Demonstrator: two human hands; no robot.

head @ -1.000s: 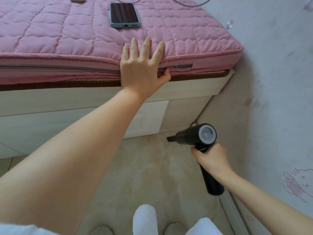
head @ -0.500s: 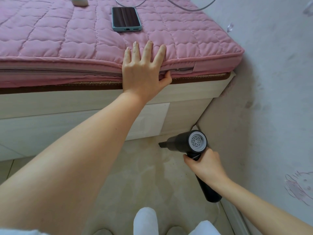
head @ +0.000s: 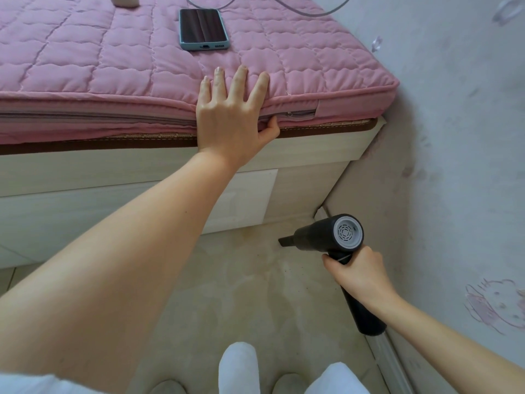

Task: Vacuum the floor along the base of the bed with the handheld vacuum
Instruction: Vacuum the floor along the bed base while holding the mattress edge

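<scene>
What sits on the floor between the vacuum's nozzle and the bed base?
Head view: only bare beige floor separates the vacuum nozzle from the bed base, apart from a few dark specks.

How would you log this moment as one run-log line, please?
right hand: grips handheld vacuum | nozzle: aimed left, near bed base | left hand: flat on mattress edge
</scene>
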